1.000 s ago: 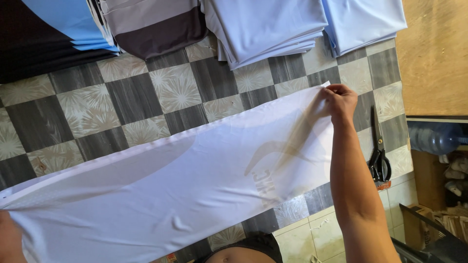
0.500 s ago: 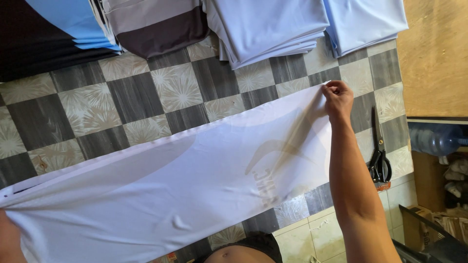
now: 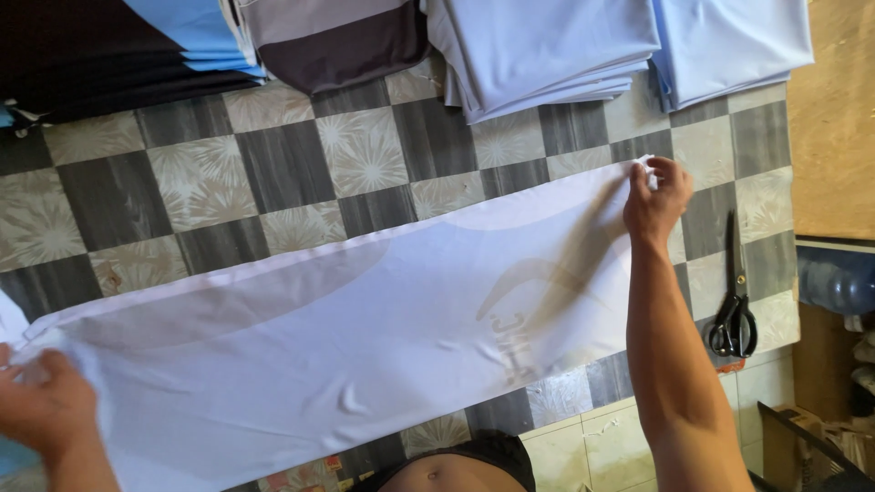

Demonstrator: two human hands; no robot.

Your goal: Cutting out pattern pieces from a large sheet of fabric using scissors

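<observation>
A long piece of thin white fabric (image 3: 346, 328) lies stretched across a checkered grey and cream tabletop (image 3: 273, 173). My right hand (image 3: 654, 199) pinches the cloth's far right corner, arm extended over the fabric. My left hand (image 3: 46, 408) grips the opposite end at the lower left edge of view, bunching the cloth a little. The fabric is see-through enough that the checks show faintly beneath it.
Black scissors (image 3: 735, 305) lie on the table right of my right arm. Stacks of folded cloth sit along the far edge: pale blue piles (image 3: 547, 46), (image 3: 729, 41), a grey pile (image 3: 328, 36) and dark cloth (image 3: 100, 50). A wooden board (image 3: 834, 118) stands at right.
My left hand has come into view at the lower left, holding the cloth's end. The fabric stays stretched, and my right hand keeps its hold on the corner.
</observation>
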